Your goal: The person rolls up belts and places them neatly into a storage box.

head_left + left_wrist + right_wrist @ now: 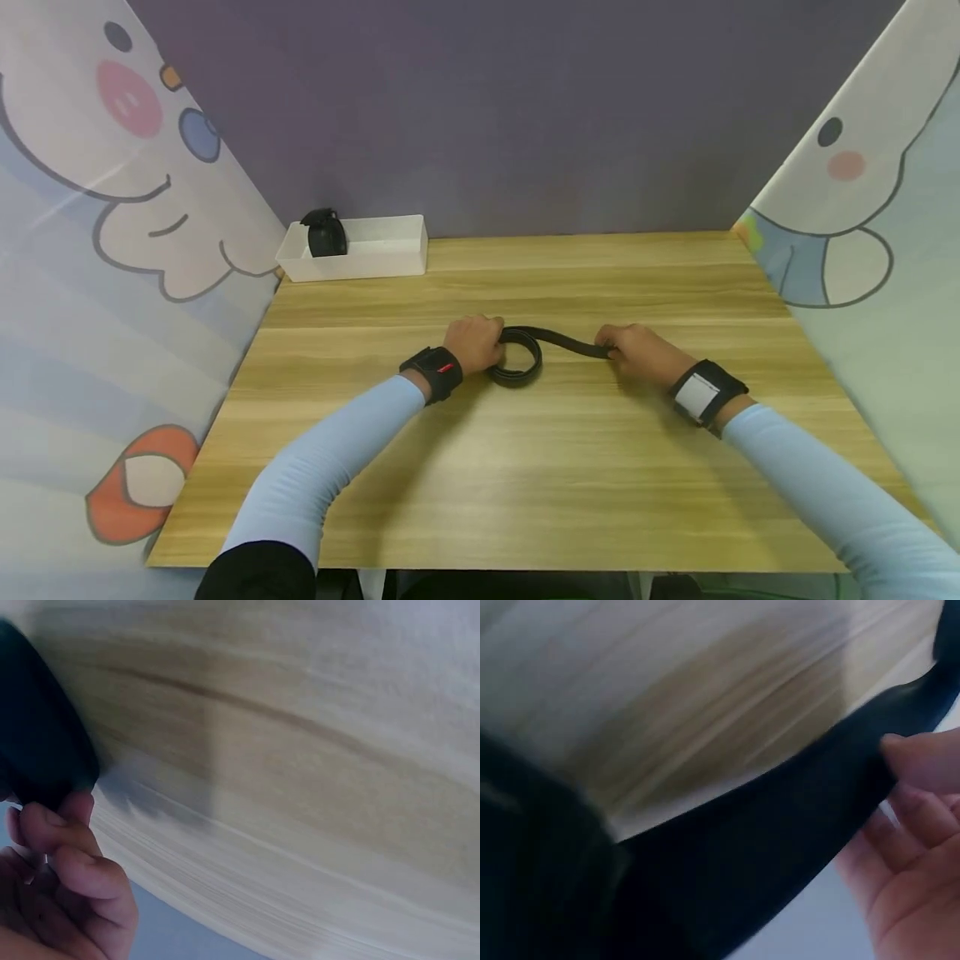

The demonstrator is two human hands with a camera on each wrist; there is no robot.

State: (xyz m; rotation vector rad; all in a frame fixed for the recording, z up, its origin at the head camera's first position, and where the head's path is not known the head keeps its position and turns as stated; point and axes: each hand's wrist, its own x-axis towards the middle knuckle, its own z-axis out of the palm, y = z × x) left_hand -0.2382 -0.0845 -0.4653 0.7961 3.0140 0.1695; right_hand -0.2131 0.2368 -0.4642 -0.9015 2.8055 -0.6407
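Observation:
A black belt (562, 338) is partly rolled into a loop above the middle of the wooden table, and its free length stretches to the right. My left hand (474, 343) grips the left side of the rolled part, fingers curled on it. In the left wrist view, curled fingertips (90, 870) hold the dark edge of the belt (45, 727). The right hand (637, 350) pinches the free length near its end. Seen from the right wrist, the thumb (922, 761) presses on the flat strap (765, 832), with the other fingers behind it.
At the back left of the wooden table (525, 483) stands a white open box (390, 250). A black rounded object (326, 235) sits in its left part; its kind is unclear. A grey wall rises behind, and cartoon-printed panels (862, 250) flank both sides.

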